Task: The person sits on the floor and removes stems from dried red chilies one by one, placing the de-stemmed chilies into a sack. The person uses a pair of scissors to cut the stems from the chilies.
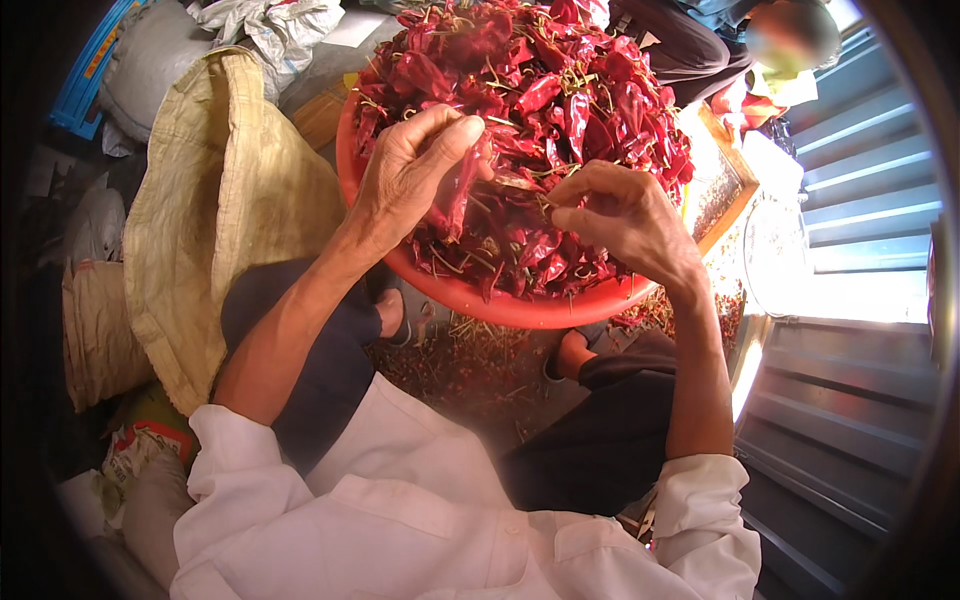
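Observation:
A red plastic basin [480, 304] heaped with dried red chillies [540, 94], many with stems, stands before me. Over its left part, my left hand [420, 161] has thumb and fingers together on a dried red chilli pod [457, 195] that hangs below them. My right hand [619, 217] is above the right part of the heap, fingers bent, thumb and forefinger close together at a thin chilli stem [546, 202]. Whether that stem is gripped or lies behind the fingertips cannot be told.
A yellowish woven sack [247, 165] stands open-mouthed left of the basin, with more sacks [105, 322] beyond. Stem scraps litter the floor [480, 375]. A wooden-edged tray [739, 187] lies right of the basin, near a corrugated metal wall [862, 165]. Another person [690, 45] sits at the upper right.

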Available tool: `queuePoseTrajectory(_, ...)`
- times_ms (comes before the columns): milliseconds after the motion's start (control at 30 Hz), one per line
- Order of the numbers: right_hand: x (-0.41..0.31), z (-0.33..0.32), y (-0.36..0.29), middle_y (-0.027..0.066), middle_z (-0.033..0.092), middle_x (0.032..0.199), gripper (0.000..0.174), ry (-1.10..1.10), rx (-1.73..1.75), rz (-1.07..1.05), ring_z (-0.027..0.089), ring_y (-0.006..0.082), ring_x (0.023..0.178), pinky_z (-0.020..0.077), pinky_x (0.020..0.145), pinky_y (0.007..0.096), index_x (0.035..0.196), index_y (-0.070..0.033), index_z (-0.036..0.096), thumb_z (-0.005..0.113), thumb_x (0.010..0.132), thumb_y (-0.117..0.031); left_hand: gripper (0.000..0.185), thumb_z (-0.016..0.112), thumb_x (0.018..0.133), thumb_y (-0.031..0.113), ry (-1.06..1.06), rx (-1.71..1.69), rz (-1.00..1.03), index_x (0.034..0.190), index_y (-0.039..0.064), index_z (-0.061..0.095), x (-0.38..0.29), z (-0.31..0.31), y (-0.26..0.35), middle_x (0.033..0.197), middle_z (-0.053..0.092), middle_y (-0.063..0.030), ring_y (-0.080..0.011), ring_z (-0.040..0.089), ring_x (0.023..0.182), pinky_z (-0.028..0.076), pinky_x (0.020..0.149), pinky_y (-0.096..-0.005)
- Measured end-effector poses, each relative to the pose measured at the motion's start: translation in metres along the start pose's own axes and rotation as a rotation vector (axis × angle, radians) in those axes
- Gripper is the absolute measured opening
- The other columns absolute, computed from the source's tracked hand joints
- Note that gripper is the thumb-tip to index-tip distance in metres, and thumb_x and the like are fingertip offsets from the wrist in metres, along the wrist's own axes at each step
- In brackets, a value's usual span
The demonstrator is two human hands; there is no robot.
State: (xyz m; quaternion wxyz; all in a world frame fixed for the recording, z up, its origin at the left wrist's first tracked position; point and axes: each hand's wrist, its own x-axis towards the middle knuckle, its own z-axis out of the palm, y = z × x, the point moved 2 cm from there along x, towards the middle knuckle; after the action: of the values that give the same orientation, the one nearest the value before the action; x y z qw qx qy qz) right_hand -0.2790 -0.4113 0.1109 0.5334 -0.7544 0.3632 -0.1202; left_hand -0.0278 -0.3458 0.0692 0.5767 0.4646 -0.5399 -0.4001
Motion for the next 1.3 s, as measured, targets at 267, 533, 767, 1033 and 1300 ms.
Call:
queuePoseTrajectory(267, 0.012, 0.024, 0.034, 0.0134, 0.065, 0.116, 0.034, 0.376, -0.601, -0.220, 0.070, 0.0380, 0.100, 0.0558, 0.084, 0.0492, 0.113, -0.007, 0.076, 0.084, 0.084, -0.024, 0.020, 0.064, 0.107, 0.016, -0.045, -0.091, -0.058, 0.115, -0.001, 0.071, 0.000, 0.009, 0.002, 0.100, 0.075, -0.0085, -0.0098, 0.070, 0.079, 0.059, 0.069, -0.0249)
queuePoseTrajectory(533, 0.016, 0.005, 0.039, 0.0013, 0.068, 0.083, 0.017, 0.406, -0.270, -0.134, 0.063, 0.0074, 0.071, 0.0492, 0.064, 0.0253, 0.109, -0.001, 0.079, 0.078, 0.094, -0.009, 0.024, 0.070, 0.105, 0.025, -0.030, -0.045, -0.104, 0.102, 0.002, 0.073, -0.001, 0.005, 0.002, 0.083, 0.068, 0.0000, -0.0049, 0.062, 0.069, 0.049, 0.056, -0.0223)
queuePoseTrajectory(767, 0.008, -0.006, 0.015, 0.0016, 0.076, 0.084, 0.018, 0.531, 0.153, -0.066, 0.063, 0.0054, 0.072, 0.0495, 0.064, 0.0246, 0.106, -0.001, 0.080, 0.079, 0.096, -0.016, 0.035, 0.089, 0.089, 0.032, -0.047, 0.323, -0.051, 0.081, 0.005, 0.069, -0.006, 0.014, 0.015, 0.068, 0.059, 0.0060, -0.0014, 0.049, 0.062, 0.038, 0.055, -0.0228)
queuePoseTrajectory(1033, 0.006, 0.014, 0.003, -0.0019, 0.069, 0.075, 0.018, 0.374, 0.331, -0.082, 0.061, 0.0038, 0.069, 0.0485, 0.064, 0.0233, 0.094, -0.003, 0.070, 0.073, 0.101, -0.020, 0.047, 0.088, 0.087, 0.025, -0.100, 0.449, 0.029, 0.122, 0.000, 0.073, -0.013, 0.031, 0.016, 0.101, 0.077, -0.0137, -0.0181, 0.072, 0.084, 0.057, 0.079, -0.0344)
queuePoseTrajectory(1300, 0.005, 0.031, 0.000, -0.0033, 0.069, 0.075, 0.020, 0.270, 0.481, -0.010, 0.060, 0.0031, 0.059, 0.0439, 0.053, 0.0206, 0.095, -0.006, 0.070, 0.072, 0.103, -0.025, 0.043, 0.084, 0.088, 0.012, -0.151, 0.631, 0.135, 0.128, 0.000, 0.071, -0.018, 0.037, 0.018, 0.115, 0.074, -0.0160, -0.0291, 0.073, 0.104, 0.056, 0.092, -0.0343)
